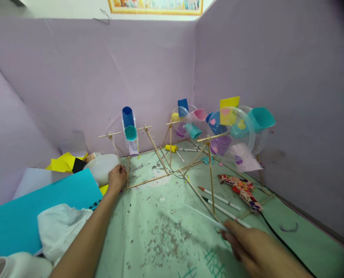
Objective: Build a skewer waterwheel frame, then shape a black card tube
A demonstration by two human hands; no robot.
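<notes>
At the left, my left hand (117,177) is closed on the thin wooden-stick frame (148,180), gripping it by its left leg. This frame carries a small wheel of blue and teal paper cups (129,129) on a crossbar. My right hand (253,251), low at the right, is closed around a thin translucent glue stick (203,216) pointing left over the table. Just beyond that hand stands another stick frame (211,177), bearing a clear plastic wheel (244,127) with coloured paper cups. My right fingertips are partly hidden.
A patterned glue gun (243,191) with a black cord lies at the right, beside capped pens (224,200). A third cup wheel (181,116) stands in the back corner. Blue card (70,197), white cloth (61,227) and a white bottle (18,266) crowd the left.
</notes>
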